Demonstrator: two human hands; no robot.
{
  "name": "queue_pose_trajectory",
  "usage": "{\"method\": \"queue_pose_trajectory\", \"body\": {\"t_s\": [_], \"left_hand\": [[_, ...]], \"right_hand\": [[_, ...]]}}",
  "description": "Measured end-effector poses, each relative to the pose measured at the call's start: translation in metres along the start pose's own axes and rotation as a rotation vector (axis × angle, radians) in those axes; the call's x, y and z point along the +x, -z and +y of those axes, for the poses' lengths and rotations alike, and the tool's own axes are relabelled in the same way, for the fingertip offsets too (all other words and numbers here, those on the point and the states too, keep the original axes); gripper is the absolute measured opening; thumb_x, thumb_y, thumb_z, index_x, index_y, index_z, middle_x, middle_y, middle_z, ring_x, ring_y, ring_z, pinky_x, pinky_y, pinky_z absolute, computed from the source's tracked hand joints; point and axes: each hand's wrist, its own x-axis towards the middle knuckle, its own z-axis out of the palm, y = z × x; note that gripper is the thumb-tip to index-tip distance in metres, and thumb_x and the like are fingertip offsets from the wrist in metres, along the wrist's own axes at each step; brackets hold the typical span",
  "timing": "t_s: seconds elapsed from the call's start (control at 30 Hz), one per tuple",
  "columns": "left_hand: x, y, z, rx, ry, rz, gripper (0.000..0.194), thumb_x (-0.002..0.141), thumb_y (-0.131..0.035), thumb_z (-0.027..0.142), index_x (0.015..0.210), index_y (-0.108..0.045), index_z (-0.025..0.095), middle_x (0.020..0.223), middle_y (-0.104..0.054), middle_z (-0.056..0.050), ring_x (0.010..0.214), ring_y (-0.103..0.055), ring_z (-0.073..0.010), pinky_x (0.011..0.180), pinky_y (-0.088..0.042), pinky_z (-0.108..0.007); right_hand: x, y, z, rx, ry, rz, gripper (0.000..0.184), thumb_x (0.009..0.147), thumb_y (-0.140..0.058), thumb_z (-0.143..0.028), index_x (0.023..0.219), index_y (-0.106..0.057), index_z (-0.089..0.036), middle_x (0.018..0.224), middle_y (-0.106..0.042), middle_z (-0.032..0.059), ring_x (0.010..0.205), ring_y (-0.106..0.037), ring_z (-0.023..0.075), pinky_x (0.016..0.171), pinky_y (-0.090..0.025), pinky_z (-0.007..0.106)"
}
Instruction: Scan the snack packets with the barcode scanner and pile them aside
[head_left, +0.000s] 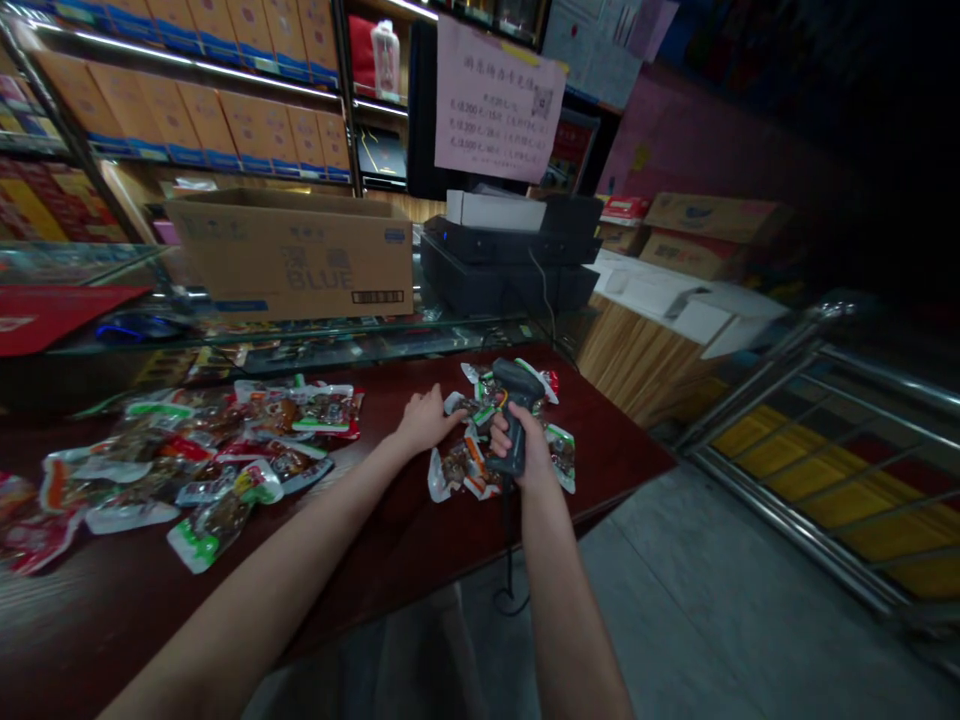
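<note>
My right hand (pixel 531 445) grips a dark handheld barcode scanner (pixel 517 380) by its handle. Its cord (pixel 509 550) hangs down past the counter's edge. Under and around the scanner lies a small group of clear-wrapped snack packets (pixel 456 468) with brown contents. Just left of them, my left hand (pixel 426 420) rests low over the counter, fingers apart and thumb towards the nearest packet; whether it touches that packet I cannot tell. A larger spread of similar packets (pixel 225 510) covers the left part of the dark red counter (pixel 360 560).
Behind the counter, a cardboard box (pixel 300 255) stands on a glass display case (pixel 330 335). Right of it sits black checkout equipment (pixel 502 275) with a paper sign (pixel 495 100) above. Shelves of boxed goods (pixel 247 130) rise behind. A metal railing (pixel 825 520) runs at right.
</note>
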Motion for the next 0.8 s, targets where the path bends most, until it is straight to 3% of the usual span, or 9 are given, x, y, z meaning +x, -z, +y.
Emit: {"method": "queue_pose_trajectory", "body": {"t_s": [0.1,0.2,0.4,0.53,0.63,0.8], "left_hand": [[0.026,-0.01,0.007,-0.218,0.144,-0.06,0.048,0.066,-0.073,0.041,0.103,-0.063,0.012,0.105,-0.068,-0.018,0.108,-0.06,-0.0358,0.091,-0.044,-0.042],[0.037,-0.013,0.003,-0.356,0.138,-0.064,0.031,0.059,-0.077,0.029,0.084,-0.062,0.016,0.084,-0.069,-0.007,0.091,-0.065,-0.028,0.082,-0.048,-0.035],[0.016,-0.001,-0.027,-0.656,0.14,0.122,0.032,0.073,-0.059,0.018,0.103,-0.047,0.016,0.099,-0.062,-0.005,0.083,-0.064,-0.0161,0.071,-0.054,-0.03],[-0.006,0.011,-0.054,-0.896,0.085,0.238,0.043,0.061,-0.065,0.013,0.099,-0.045,0.018,0.09,-0.058,-0.001,0.079,-0.062,-0.0158,0.072,-0.055,-0.032],[-0.019,0.015,-0.066,-1.026,0.002,0.212,0.052,0.058,-0.069,0.016,0.104,-0.045,0.018,0.092,-0.059,-0.001,0.082,-0.063,-0.0171,0.074,-0.056,-0.035],[-0.033,0.018,-0.068,-1.242,0.063,0.106,0.046,0.062,-0.071,0.024,0.102,-0.05,0.015,0.094,-0.065,-0.004,0.08,-0.065,-0.0167,0.079,-0.056,-0.037]], "right_hand": [[0.0,0.0,0.0,0.003,-0.012,0.0,0.026,0.074,-0.066,-0.031,0.091,-0.05,-0.02,0.054,-0.046,-0.0089,0.034,-0.036,0.0037,0.03,-0.029,0.014],[0.0,0.001,0.0,0.004,-0.019,-0.002,0.027,0.074,-0.066,-0.031,0.091,-0.049,-0.02,0.055,-0.046,-0.0091,0.035,-0.036,0.0037,0.03,-0.029,0.014],[0.0,0.001,0.003,-0.069,-0.053,-0.019,0.03,0.07,-0.07,-0.033,0.086,-0.048,-0.02,0.055,-0.048,-0.0088,0.035,-0.036,0.0036,0.03,-0.031,0.015],[-0.004,-0.002,0.007,-0.191,-0.15,-0.125,0.032,0.072,-0.069,-0.033,0.095,-0.051,-0.02,0.056,-0.05,-0.0082,0.034,-0.037,0.0043,0.03,-0.031,0.016],[-0.007,-0.005,0.011,-0.255,-0.182,-0.203,0.034,0.075,-0.068,-0.034,0.101,-0.051,-0.019,0.056,-0.05,-0.008,0.034,-0.036,0.0043,0.03,-0.03,0.015],[-0.011,-0.006,0.017,-0.382,-0.243,-0.281,0.036,0.076,-0.067,-0.034,0.104,-0.05,-0.019,0.057,-0.05,-0.0084,0.034,-0.038,0.0046,0.03,-0.032,0.017]]}}
